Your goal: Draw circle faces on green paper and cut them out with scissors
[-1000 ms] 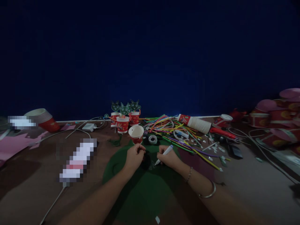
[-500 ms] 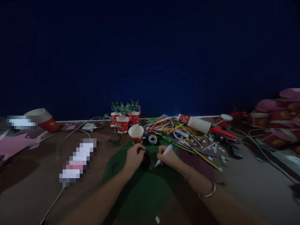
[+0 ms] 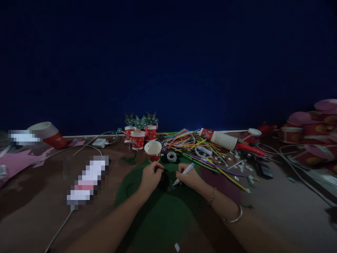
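My right hand (image 3: 190,178) grips a white marker pen (image 3: 186,173), its tip pointing down and left. The tip is at a small dark green piece with pale outlines (image 3: 171,185), probably paper, on the dark green sheet (image 3: 155,218). Left of the pen, my left hand (image 3: 153,174) is closed with thumb and forefinger together; anything between them is too dark to make out. Just beyond my left hand stands a red and white paper cup (image 3: 152,151). A roll of tape (image 3: 172,156) lies to the right of that cup.
Cups with green animal faces (image 3: 137,135) stand at the back. Colourful pipe cleaners (image 3: 184,140), a stack of paper cups (image 3: 221,138) and a red-handled tool (image 3: 251,149) lie right. A blurred-out object (image 3: 88,181) is left; decorated cups (image 3: 310,133) crowd the far right.
The pen tip has shifted slightly left and up over the small green piece. My left hand has barely moved. A pale object has appeared at the far left edge.
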Demonstrator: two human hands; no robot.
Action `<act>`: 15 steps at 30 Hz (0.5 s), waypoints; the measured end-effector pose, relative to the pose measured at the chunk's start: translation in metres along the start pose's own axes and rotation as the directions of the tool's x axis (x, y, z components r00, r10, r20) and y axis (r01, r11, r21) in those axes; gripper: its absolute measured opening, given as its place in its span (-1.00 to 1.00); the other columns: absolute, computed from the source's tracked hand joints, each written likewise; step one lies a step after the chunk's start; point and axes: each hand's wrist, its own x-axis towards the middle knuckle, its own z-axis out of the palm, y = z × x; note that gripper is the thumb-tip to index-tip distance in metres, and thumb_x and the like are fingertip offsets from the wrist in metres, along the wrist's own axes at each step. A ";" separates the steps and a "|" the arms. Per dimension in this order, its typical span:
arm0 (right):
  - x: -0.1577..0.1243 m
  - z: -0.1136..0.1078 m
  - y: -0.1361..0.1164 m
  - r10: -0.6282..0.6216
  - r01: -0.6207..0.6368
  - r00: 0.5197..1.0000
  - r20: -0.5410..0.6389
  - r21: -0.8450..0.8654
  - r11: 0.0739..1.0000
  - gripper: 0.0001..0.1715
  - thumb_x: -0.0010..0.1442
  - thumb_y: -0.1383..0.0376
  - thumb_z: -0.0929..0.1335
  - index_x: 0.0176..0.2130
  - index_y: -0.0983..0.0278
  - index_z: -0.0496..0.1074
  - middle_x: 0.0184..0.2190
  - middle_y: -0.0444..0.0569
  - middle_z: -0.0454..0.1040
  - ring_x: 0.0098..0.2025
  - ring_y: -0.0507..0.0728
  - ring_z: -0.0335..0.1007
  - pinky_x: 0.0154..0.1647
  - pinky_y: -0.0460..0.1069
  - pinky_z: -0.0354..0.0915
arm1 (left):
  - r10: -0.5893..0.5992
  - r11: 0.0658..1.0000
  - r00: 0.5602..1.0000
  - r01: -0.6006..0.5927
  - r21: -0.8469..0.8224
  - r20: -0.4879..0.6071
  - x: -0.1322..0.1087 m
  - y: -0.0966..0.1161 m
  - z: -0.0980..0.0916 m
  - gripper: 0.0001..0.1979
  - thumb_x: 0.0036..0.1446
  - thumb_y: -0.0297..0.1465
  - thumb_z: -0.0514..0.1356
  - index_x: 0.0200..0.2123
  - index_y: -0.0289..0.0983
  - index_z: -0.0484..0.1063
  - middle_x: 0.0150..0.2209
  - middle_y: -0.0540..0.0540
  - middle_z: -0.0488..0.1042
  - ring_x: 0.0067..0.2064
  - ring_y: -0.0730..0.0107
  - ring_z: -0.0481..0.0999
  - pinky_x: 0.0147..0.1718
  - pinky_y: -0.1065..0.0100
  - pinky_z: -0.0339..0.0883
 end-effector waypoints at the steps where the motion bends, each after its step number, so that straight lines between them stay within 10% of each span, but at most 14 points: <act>1: 0.000 0.000 0.000 0.008 -0.008 1.000 0.007 -0.003 1.000 -0.79 -0.14 0.37 0.27 -0.65 0.22 0.09 -0.82 -0.30 0.17 -0.76 -0.03 0.22 -0.78 -0.19 -0.03 | -0.003 1.000 1.000 0.003 -0.007 0.001 0.000 0.000 0.000 -0.85 -0.16 -0.56 0.03 -0.51 -0.28 0.35 -0.58 0.06 0.40 -0.64 0.52 0.37 -0.68 0.51 0.25; 15: 0.000 -0.001 -0.003 0.027 -0.027 1.000 -0.012 0.021 0.999 -0.79 -0.13 0.34 0.27 -0.65 0.22 0.10 -0.82 -0.31 0.16 -0.76 -0.03 0.22 -0.78 -0.19 -0.03 | -0.013 0.999 1.000 0.012 -0.039 -0.003 0.001 0.000 0.001 -0.85 -0.18 -0.57 0.03 -0.52 -0.28 0.35 -0.59 0.06 0.40 -0.65 0.54 0.36 -0.69 0.52 0.24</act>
